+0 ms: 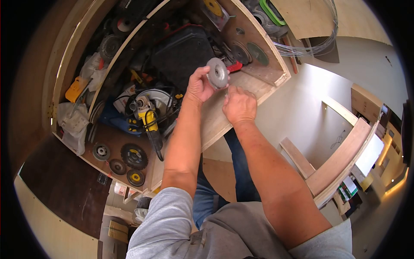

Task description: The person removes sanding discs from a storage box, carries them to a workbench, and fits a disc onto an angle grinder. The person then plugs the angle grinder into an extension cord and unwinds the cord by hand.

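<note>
The grey disc (pixel 217 73) is held up above the edge of the wooden shelf (pixel 215 125), its broad face turned towards the viewer and a small hole at its middle. It looks rigid and modest in weight, likely solid enough to bear a firm pinch; the rim may be gritty rather than slippery, and a thin edge could chip if dropped. The best hold would be across the rim, thumb opposite fingers, leaving the centre hole free. That is roughly how the left hand (pixel 201 85) grasps it, thumb at the edge. The right hand (pixel 240 104) is curled just beside the lower rim; whether it pinches anything cannot be told. No writing is legible on the disc. Farther out, the yellow grinder (pixel 148 121) shows no readable brand, and the yellow-centred wheel (pixel 136 177) and black toothed wheel (pixel 134 156) carry markings too small to read. Scribbled marks (pixel 338 139) on the pale surface at right are likewise indecipherable.
</note>
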The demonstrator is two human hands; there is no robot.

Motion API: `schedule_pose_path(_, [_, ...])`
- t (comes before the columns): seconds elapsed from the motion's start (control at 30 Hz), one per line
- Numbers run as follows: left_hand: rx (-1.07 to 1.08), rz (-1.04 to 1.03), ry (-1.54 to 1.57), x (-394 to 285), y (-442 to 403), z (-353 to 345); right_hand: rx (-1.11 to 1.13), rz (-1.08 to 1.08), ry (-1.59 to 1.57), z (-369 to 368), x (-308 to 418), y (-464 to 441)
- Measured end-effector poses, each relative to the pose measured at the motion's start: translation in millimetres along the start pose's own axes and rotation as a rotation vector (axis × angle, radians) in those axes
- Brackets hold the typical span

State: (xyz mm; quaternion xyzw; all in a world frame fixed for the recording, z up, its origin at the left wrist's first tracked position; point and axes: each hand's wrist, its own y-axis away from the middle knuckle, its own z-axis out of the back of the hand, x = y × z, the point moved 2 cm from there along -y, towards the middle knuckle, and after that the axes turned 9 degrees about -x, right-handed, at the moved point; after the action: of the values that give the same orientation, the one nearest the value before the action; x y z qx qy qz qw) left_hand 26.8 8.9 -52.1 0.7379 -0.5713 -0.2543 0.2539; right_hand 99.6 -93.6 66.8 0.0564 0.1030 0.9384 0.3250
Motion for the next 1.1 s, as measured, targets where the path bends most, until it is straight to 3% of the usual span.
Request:
schedule_pose_path(0.1, [-0.216, 0.005, -0.322, 4.4, -6.8, 16.3, -0.024, 0.016, -0.042, 3.3, -1.6, 1.2])
schedule_pose_path(0.23, [-0.265, 0.073, -0.373, 8.1, 9.5, -2.4, -0.045, 0.036, -0.06, 0.5, -2.0, 2.5])
schedule_pose_path(0.57, [-0.047, 0.118, -0.135, 23.3, 13.3, 7.5, -0.041, 0.083, -0.023, -1.6, -2.8, 3.3])
schedule_pose_path(1.1, [-0.04, 0.058, -0.1, 36.8, 12.1, 15.5, 0.006, 0.04, -0.04, 1.8, -3.6, -0.1])
